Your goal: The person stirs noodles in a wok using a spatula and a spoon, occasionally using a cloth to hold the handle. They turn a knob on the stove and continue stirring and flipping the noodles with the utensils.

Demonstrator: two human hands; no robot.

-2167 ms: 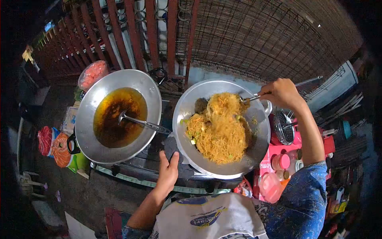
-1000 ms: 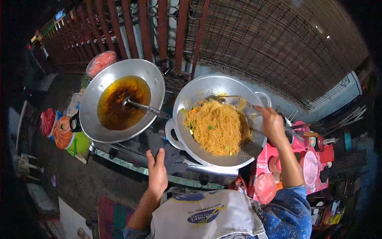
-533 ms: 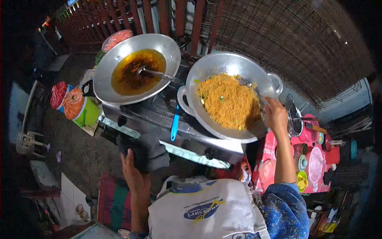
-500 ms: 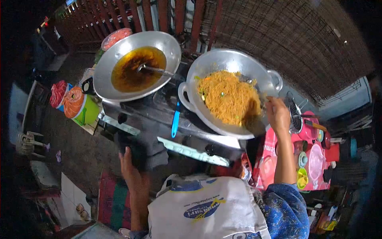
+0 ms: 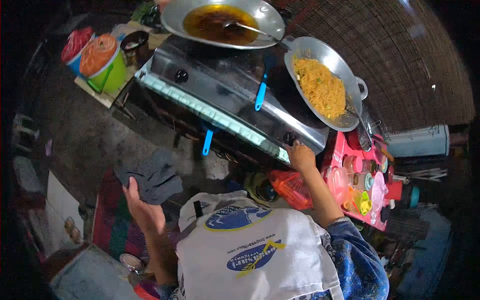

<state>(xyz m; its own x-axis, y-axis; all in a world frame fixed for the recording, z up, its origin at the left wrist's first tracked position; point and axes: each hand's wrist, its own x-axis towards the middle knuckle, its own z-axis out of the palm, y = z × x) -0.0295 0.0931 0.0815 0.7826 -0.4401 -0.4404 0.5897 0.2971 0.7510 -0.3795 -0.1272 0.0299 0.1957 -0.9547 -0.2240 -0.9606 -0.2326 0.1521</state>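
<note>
At the lower left, my left hand (image 5: 142, 202) holds a dark grey cloth (image 5: 156, 177), with the thumb over it. My right hand (image 5: 301, 156) has its fingers closed on the black knob (image 5: 290, 138) at the right of the stove front (image 5: 200, 82). Above that hand, a silver wok (image 5: 295, 45) of orange noodles (image 5: 320, 85) sits on the stove, a metal spatula (image 5: 362, 131) leaning over its rim. A second wok (image 5: 272, 22) holds dark oil (image 5: 220, 22) and a ladle (image 5: 250, 29). A blue-handled tool (image 5: 260, 95) lies between the woks.
A green bucket (image 5: 111, 72) and an orange bag (image 5: 99, 51) stand at the upper left. At the right, a pink-covered table (image 5: 334, 159) bears bowls and jars. Below the stove front are another blue handle (image 5: 207, 142) and a red plastic bag (image 5: 290, 187).
My right hand has moved from the noodle wok's right side down to the stove knob. The view has shifted, and the cloth in my left hand shows more clearly.
</note>
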